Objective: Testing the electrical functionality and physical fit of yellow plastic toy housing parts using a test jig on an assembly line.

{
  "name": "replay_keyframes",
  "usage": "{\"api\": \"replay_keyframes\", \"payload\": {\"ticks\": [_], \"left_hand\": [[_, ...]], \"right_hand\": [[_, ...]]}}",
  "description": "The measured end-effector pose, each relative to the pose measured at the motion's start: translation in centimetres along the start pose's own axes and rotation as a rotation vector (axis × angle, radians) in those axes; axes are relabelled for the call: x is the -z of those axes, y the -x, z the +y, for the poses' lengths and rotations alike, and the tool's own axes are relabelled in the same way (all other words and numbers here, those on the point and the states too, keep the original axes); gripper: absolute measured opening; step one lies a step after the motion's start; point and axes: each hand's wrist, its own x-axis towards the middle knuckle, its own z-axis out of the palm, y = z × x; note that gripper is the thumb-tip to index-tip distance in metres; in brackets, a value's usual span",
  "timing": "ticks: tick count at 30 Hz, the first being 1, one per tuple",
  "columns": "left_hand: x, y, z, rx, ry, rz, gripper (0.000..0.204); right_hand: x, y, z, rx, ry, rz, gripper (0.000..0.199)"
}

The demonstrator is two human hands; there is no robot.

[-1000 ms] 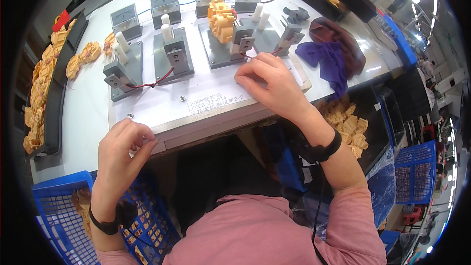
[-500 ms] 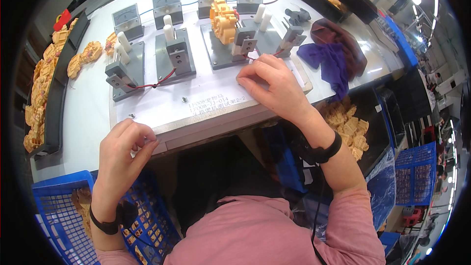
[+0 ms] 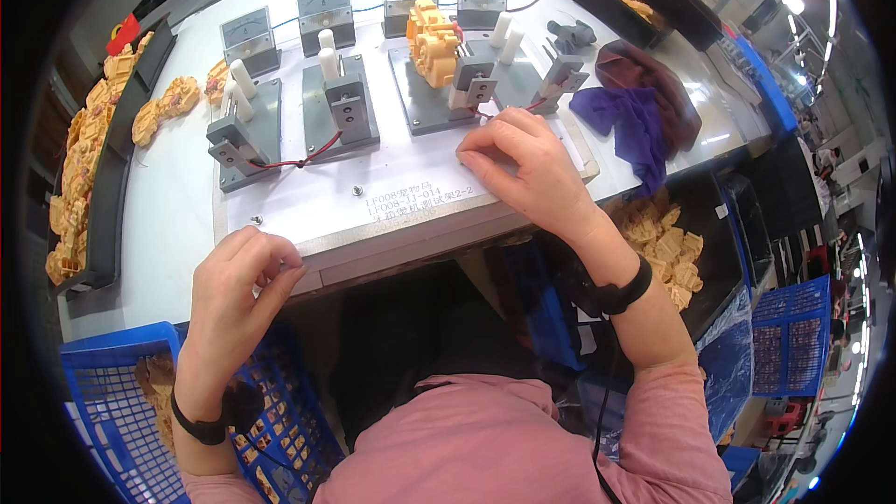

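Observation:
My left hand hovers by the front left edge of the white board, fingers curled and thumb bent in, with nothing visible in it. On the front right of the board rests my right hand, its thumb and forefinger tips together and no object showing between them. Just beyond it stands a grey test fixture with a yellow plastic gear housing mounted upright on it. Two more fixtures, the left one and the middle one, carry white pegs and no housing. A further fixture sits at the right.
Several analog panel meters line the back. A black tray of yellow housings stands at left, loose housings beside it. Purple cloth lies at right. Below the table are a blue basket and a bin holding yellow parts.
The whole bench has shifted slightly right and down in view. Both hands keep almost the same pose, and the yellow housing stays on its fixture.

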Motion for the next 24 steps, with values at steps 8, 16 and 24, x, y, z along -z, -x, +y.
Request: {"api": "replay_keyframes", "payload": {"ticks": [8, 16, 24], "left_hand": [[0.12, -0.03, 0.01, -0.012, 0.002, -0.009, 0.010], [0.21, -0.19, 0.11, -0.008, 0.022, 0.009, 0.005], [0.19, -0.34, 0.06, 0.001, 0.035, 0.029, 0.005]], "right_hand": [[-0.02, 0.00, 0.03, 0.002, 0.003, -0.006, 0.006], [-0.04, 0.03, 0.13, 0.001, -0.001, 0.000, 0.006], [0.07, -0.01, 0.07, -0.004, -0.023, -0.010, 0.006]]}}
